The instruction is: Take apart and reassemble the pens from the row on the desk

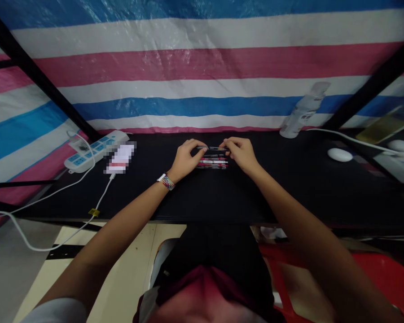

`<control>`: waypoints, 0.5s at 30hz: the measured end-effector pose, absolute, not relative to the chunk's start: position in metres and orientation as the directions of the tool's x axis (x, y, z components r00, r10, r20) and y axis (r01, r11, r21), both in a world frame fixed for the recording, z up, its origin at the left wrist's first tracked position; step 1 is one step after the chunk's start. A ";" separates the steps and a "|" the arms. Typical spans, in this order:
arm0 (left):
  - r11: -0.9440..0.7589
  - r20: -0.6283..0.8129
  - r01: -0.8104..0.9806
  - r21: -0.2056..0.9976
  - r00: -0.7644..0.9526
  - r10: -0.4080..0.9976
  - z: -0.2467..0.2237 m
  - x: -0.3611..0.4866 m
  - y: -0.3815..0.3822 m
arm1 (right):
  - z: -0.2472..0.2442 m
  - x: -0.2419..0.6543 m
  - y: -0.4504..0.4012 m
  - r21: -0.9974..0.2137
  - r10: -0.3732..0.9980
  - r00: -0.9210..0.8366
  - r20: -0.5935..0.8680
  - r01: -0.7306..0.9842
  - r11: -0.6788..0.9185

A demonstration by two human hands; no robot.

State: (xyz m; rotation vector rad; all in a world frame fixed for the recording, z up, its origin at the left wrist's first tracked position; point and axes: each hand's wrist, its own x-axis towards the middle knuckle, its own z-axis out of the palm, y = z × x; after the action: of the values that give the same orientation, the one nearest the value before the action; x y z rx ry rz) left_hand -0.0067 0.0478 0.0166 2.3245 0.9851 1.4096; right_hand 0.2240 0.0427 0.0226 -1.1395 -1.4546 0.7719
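Both of my hands meet over the middle of the black table (205, 197). My left hand (187, 158) pinches one end of a dark pen (216, 148) and my right hand (241, 154) pinches its other end, so the pen lies level between them. Just below it, several red, white and black pens (212, 162) lie side by side in a small row on the table. A beaded band sits on my left wrist.
A white power strip (94, 150) with white cables lies at the far left, next to a blurred-out small object (120, 159). A white bottle (303, 112) leans at the back right. White rounded items (340, 154) sit at right. A striped tarp hangs behind.
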 end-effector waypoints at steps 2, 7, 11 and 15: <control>-0.728 0.700 0.420 0.542 0.254 0.667 0.016 -0.009 0.050 | 0.022 0.224 0.045 -0.965 0.967 0.036 0.253 0.084 0.250; -0.704 0.703 0.424 0.570 0.192 0.685 0.014 -0.014 0.056 | 0.022 0.220 0.043 -0.977 0.989 -0.033 0.147 -0.163 0.139; -0.681 0.682 0.412 0.605 0.172 0.711 0.012 -0.013 0.058 | 0.020 0.218 0.046 -0.961 0.993 -0.006 0.121 -0.253 0.115; -0.602 0.594 0.386 0.699 0.156 0.789 0.011 -0.012 0.060 | 0.016 0.219 0.049 -0.963 0.992 0.014 0.123 -0.242 0.123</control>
State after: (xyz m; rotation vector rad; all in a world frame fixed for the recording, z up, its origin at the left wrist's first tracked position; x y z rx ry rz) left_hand -0.0122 0.0596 0.0106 2.0553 1.1202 1.4332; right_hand 0.2187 0.0494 0.0165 -0.9391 -1.0851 1.2252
